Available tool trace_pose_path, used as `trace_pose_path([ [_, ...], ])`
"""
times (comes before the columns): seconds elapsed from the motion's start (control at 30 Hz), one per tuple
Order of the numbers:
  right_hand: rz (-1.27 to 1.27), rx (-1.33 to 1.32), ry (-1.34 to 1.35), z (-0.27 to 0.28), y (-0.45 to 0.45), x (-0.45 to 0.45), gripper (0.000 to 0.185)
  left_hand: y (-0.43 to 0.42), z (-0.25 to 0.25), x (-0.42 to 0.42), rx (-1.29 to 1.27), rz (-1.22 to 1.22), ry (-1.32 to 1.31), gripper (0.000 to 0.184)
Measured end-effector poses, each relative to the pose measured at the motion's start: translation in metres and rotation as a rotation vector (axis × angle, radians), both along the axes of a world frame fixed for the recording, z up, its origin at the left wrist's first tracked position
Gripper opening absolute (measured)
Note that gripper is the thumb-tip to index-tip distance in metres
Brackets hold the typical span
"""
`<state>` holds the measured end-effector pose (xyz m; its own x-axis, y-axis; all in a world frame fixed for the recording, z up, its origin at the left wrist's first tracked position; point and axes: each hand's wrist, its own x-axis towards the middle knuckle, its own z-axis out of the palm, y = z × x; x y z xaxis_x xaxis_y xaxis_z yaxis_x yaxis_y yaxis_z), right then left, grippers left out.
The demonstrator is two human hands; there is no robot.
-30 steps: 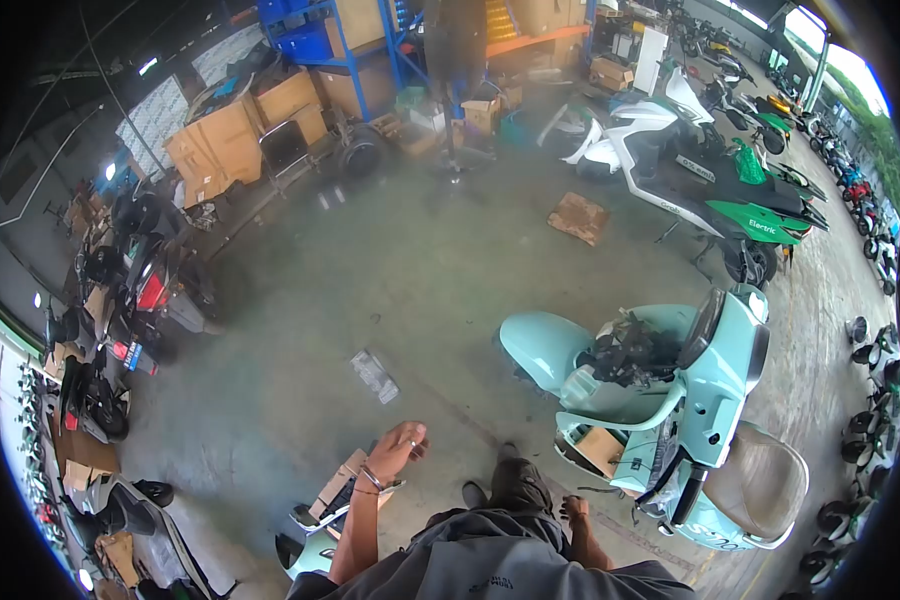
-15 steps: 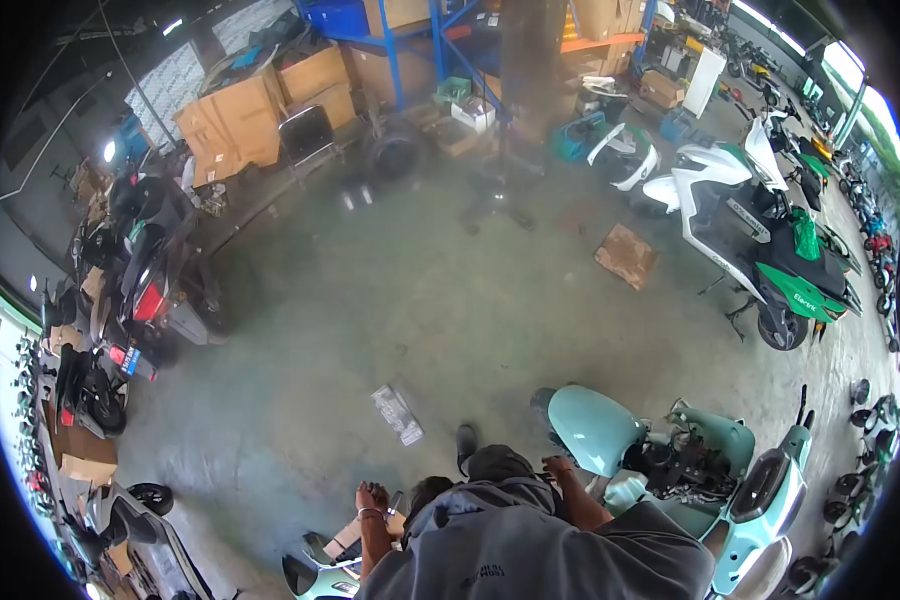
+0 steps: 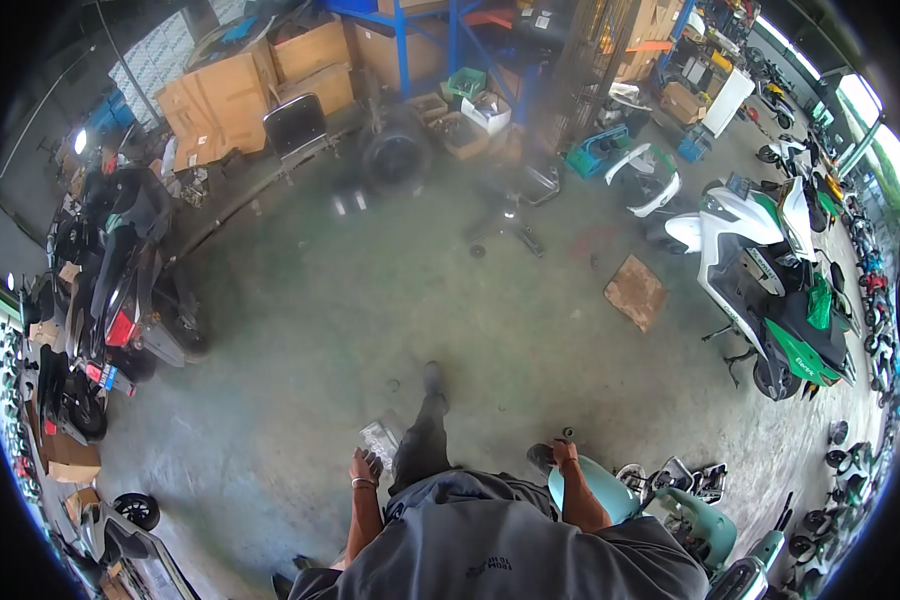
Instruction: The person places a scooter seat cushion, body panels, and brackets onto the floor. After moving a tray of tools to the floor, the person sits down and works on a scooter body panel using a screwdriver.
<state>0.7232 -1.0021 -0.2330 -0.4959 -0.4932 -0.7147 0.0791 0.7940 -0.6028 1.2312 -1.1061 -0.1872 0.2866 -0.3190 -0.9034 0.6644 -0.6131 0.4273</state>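
Observation:
My left hand (image 3: 365, 466), with a pale band at its wrist, hangs at my side with its fingers loosely bent and nothing visible in them. Just beyond it, a flat silvery-grey piece (image 3: 378, 438) lies on the floor, partly covered from sight by the hand and my leg. My right hand (image 3: 563, 453) is closed beside the front of a teal scooter (image 3: 610, 486). A small dark round end (image 3: 568, 432) shows at its fingers; what it belongs to is too small to make out.
A white and green scooter (image 3: 755, 270) stands on the right, a flat cardboard piece (image 3: 635, 293) nearby. Dark motorcycles (image 3: 135, 280) line the left. Large cardboard boxes (image 3: 215, 110), a loose tyre (image 3: 397, 158) and blue shelving (image 3: 402, 50) are at the back. A rolling stand (image 3: 510, 215) is ahead.
I have stepped forward, one leg now stretched ahead. The teal scooter has slipped back and lower in view. The silvery piece is now close to my left hand.

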Motion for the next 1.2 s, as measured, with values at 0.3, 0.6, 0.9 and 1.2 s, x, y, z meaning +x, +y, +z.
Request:
trace_pose_path([
  [0.3, -0.243, 0.286, -0.194, 0.064, -0.122, 0.018, 0.032, -0.296, -0.010, -0.058, -0.102, -0.244, 0.083, 0.037],
  [0.6, -0.455, -0.003, -0.169, 0.081, -0.277, -0.005, 0.042, -0.557, 0.098, -0.237, -0.432, -0.659, 0.135, 0.029],
  [0.9, -0.677, 0.104, -0.288, 0.039, -0.317, -0.066, 0.031, -0.704, 0.166, -0.415, -0.644, -0.869, 0.239, 0.036],
  [1.2, -1.022, -0.112, -0.097, 0.093, -0.374, -0.089, 0.041, -0.827, 0.170, -0.539, -0.885, -1.186, 0.040, 0.024],
])
